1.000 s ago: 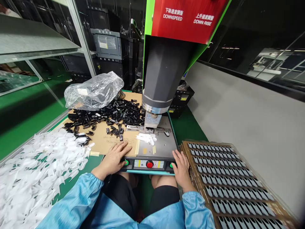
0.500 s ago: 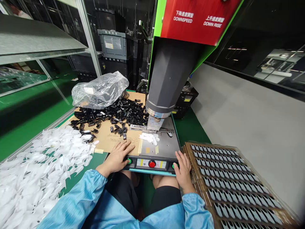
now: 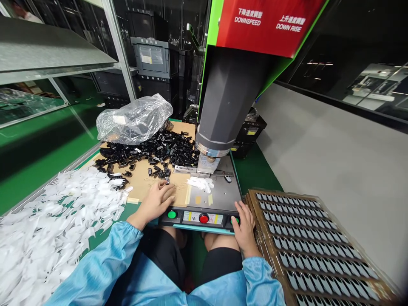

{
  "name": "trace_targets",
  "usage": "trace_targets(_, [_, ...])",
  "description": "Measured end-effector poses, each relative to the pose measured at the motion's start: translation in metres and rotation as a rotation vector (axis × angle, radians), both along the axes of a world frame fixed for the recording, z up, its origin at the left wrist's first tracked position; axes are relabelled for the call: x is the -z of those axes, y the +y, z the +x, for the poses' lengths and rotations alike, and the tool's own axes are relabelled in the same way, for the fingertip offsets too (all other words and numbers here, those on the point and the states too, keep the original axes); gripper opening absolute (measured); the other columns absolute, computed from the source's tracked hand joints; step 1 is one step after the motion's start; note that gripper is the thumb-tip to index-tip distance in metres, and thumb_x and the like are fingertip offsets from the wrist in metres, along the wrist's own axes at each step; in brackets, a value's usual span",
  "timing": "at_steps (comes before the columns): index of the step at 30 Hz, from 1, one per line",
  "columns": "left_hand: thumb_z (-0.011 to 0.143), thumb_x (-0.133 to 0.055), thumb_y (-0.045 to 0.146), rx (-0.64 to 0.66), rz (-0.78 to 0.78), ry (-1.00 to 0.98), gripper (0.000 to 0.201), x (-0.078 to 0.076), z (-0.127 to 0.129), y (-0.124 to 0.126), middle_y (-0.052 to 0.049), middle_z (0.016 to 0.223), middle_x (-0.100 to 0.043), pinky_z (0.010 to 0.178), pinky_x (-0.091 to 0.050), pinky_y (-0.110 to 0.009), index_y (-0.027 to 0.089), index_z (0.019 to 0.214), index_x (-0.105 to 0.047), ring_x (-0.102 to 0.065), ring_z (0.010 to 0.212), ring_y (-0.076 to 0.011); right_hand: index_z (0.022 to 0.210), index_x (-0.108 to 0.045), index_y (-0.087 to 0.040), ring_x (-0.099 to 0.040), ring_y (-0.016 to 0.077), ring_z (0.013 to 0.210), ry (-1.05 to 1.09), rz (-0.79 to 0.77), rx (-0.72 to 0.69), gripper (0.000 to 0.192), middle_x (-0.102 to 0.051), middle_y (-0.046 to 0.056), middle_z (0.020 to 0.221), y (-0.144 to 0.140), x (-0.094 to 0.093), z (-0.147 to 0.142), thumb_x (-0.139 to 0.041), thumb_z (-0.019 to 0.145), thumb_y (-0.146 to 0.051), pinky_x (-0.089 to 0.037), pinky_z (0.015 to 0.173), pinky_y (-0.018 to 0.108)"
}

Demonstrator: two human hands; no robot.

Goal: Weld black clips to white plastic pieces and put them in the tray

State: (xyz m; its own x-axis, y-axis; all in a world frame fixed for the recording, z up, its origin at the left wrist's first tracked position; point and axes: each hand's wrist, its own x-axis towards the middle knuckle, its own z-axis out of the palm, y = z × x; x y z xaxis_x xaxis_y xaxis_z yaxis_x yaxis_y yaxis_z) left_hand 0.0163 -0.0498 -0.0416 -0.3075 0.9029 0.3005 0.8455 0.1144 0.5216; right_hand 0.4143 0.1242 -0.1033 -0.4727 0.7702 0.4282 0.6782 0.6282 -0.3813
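Observation:
My left hand (image 3: 155,200) hovers over the cardboard sheet, its fingers loosely bent and apart. Its fingertips are close to the nearest small black plastic clips (image 3: 163,173); contact with one cannot be made out. Just right of that wrist, the left green button (image 3: 172,214) is uncovered. On the panel's right end rests my right hand (image 3: 245,225), fingers extended, thumb over the right green button (image 3: 235,221). Between the two sits a red button (image 3: 203,218). Under the press head (image 3: 214,142), a clear block stands above the fixture, with white strips (image 3: 200,184) lying in front on the metal plate.
White plastic pieces (image 3: 47,229) are heaped at the left. Behind the black clips lies a clear plastic bag (image 3: 134,119). Stacked brown trays (image 3: 314,246) with rows of grey pieces stand close by my right hand. Dark crates (image 3: 154,57) are piled at the back.
My left hand has lifted its thumb off the left green button and moved forward toward the black clips. My right hand keeps its place on the panel.

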Motion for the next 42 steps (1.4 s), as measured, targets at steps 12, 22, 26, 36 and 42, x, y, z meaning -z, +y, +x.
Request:
trace_targets(12, [0.101, -0.060, 0.044, -0.074, 0.104, 0.088, 0.045, 0.006, -0.019, 0.011, -0.015, 0.133, -0.063, 0.113, -0.051, -0.052, 0.020, 0.140, -0.064, -0.062, 0.126, -0.0330, 0.154, -0.052, -0.032, -0.036, 0.0384, 0.156, 0.060, -0.006, 0.008, 0.048, -0.053, 0.009, 0.161, 0.000, -0.016, -0.008, -0.046, 0.108, -0.041, -0.034, 0.121, 0.069])
trace_targets(22, [0.096, -0.070, 0.033, 0.091, 0.154, -0.226, 0.044, -0.031, 0.032, 0.136, -0.014, 0.134, -0.067, 0.104, -0.055, -0.044, 0.019, 0.137, -0.066, -0.067, 0.115, -0.0281, 0.142, -0.059, -0.022, -0.061, 0.0311, 0.125, 0.268, -0.086, -0.138, 0.049, -0.069, 0.014, 0.134, 0.065, -0.080, -0.138, -0.063, 0.094, -0.028, -0.051, 0.111, 0.051])
trace_targets(26, [0.087, -0.072, 0.018, 0.171, 0.143, -0.321, 0.042, -0.029, 0.041, 0.177, -0.013, 0.124, -0.072, 0.103, -0.053, -0.043, 0.018, 0.129, -0.073, -0.067, 0.112, -0.0283, 0.133, -0.061, -0.019, -0.064, 0.0294, 0.113, 0.185, -0.242, -0.060, 0.047, -0.071, 0.014, 0.120, 0.087, -0.076, -0.182, -0.070, 0.088, -0.028, -0.053, 0.101, 0.044])
trace_targets(36, [0.093, -0.069, 0.032, 0.131, 0.175, -0.508, 0.023, -0.028, 0.044, 0.179, -0.008, 0.092, -0.074, 0.083, -0.056, -0.036, 0.016, 0.105, -0.080, -0.068, 0.086, -0.0222, 0.096, -0.073, -0.019, -0.068, 0.0220, 0.082, 0.428, -0.375, -0.030, 0.017, -0.074, 0.006, 0.089, 0.093, -0.084, -0.205, -0.063, 0.087, -0.030, -0.055, 0.083, 0.033])
trace_targets(42, [0.085, -0.084, 0.046, 0.149, 0.168, -1.178, 0.054, -0.006, 0.087, 0.094, -0.006, 0.090, -0.077, 0.080, -0.057, -0.032, 0.016, 0.128, -0.072, -0.071, 0.081, -0.0187, 0.123, -0.068, -0.020, -0.076, 0.0235, 0.094, 0.887, -0.687, -0.182, 0.038, -0.079, 0.009, 0.106, 0.007, -0.055, -0.165, -0.066, 0.087, -0.032, -0.063, 0.087, 0.038])
